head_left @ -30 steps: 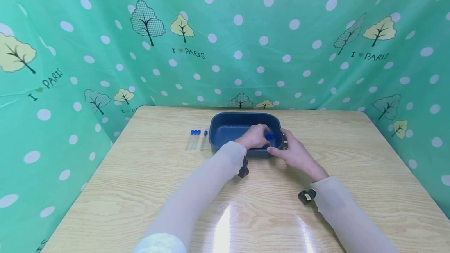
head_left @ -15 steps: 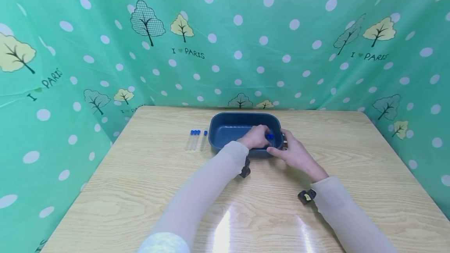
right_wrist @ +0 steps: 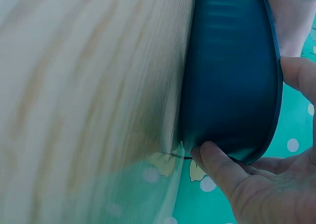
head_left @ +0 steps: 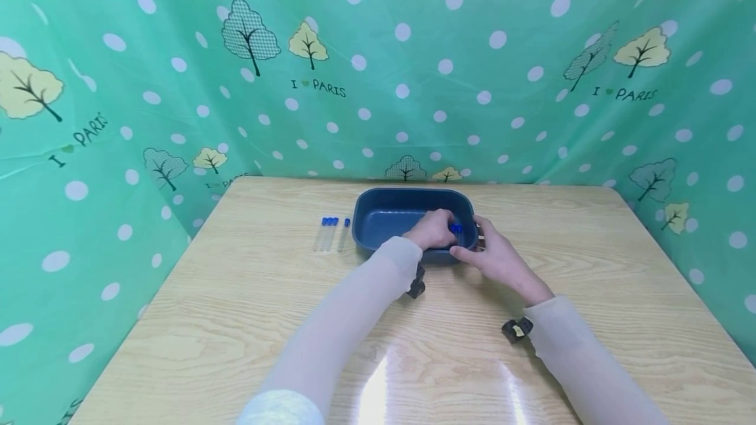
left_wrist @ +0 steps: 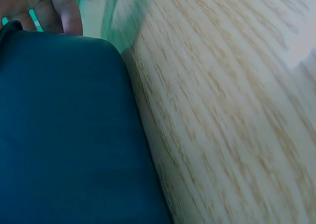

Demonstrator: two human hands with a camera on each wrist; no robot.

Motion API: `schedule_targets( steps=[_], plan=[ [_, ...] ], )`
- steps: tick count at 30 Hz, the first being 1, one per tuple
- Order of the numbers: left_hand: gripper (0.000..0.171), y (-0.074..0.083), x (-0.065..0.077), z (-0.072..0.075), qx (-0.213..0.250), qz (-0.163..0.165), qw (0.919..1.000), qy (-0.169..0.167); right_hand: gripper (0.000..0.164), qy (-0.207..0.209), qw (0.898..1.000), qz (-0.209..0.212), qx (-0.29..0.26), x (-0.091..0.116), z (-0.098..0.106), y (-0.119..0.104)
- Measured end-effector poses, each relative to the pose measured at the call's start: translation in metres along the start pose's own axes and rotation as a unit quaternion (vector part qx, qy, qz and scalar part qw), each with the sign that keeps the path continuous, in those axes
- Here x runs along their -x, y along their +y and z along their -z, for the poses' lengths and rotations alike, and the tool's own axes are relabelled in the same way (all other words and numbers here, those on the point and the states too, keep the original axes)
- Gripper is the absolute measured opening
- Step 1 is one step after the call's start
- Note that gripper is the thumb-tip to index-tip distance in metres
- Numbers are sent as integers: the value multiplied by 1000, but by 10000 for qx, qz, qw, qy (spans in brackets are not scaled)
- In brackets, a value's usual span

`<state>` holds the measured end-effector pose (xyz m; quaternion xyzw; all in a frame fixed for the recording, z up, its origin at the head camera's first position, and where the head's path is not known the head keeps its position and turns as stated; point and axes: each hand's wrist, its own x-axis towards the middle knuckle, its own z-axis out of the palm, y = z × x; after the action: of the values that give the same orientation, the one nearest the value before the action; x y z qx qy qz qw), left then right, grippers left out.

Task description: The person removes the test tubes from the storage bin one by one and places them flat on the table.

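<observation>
A dark blue basin [head_left: 386, 228] with rounded corners stands on the table near its far edge. My left hand [head_left: 432, 229] reaches over its front rim, fingers bent down beside several blue-capped clear tubes [head_left: 459, 231] at the right end inside. The fingertips are hidden, and I cannot tell whether they pinch a tube. My right hand [head_left: 495, 256] grips the basin's right end, thumb on the front rim and fingers round the outer wall; the right wrist view shows those fingers [right_wrist: 222, 167] against it. In the left wrist view the basin's outer wall [left_wrist: 74, 125] fills the left side.
Several more clear tubes [head_left: 327, 236] with blue caps lie side by side on the wooden table [head_left: 236, 294], just left of the basin. One tube [head_left: 344, 236] lies slightly apart. A green dotted cloth [head_left: 378, 110] hangs behind the table and along both sides.
My left hand and forearm have shifted very slightly to the right inside the basin. The right hand keeps its grip, and the basin and the tubes on the table have not moved.
</observation>
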<state>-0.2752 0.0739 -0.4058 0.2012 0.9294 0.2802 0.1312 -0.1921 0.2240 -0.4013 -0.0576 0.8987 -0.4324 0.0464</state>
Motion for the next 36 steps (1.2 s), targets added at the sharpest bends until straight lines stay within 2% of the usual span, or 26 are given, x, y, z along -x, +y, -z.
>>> schedule_targets(
  steps=[20,29,36],
  plan=[
    [42,-1,1,4,-324,59,9994,-120,89,-3,10000,-23,31,-1,-1,0],
    [46,-3,3,9,-767,48,9969,-163,91,-12,10000,-78,36,-1,0,-1],
    [48,-7,2,9,-747,45,9970,-178,90,-41,9999,-139,40,0,0,0]
  ],
)
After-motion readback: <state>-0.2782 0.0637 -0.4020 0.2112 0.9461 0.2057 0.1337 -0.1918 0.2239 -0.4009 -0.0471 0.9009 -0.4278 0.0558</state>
